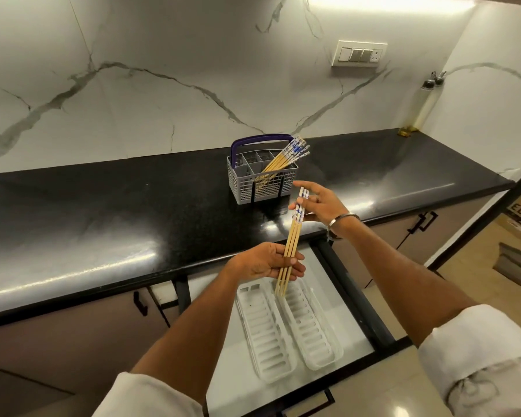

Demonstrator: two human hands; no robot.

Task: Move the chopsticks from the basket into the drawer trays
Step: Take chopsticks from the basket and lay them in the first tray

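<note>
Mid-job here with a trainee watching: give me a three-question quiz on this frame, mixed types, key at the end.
1. True or false: both trays in the drawer already hold chopsticks.
2. Which hand grips the lower, plain-wood end of the held chopsticks? A) left hand B) right hand C) neither
3. Fill in: more chopsticks lean in the grey ____ with the blue handle on the counter.

Key:
1. False; both trays look empty.
2. A; the right hand only steadies the patterned top ends.
3. basket
</note>
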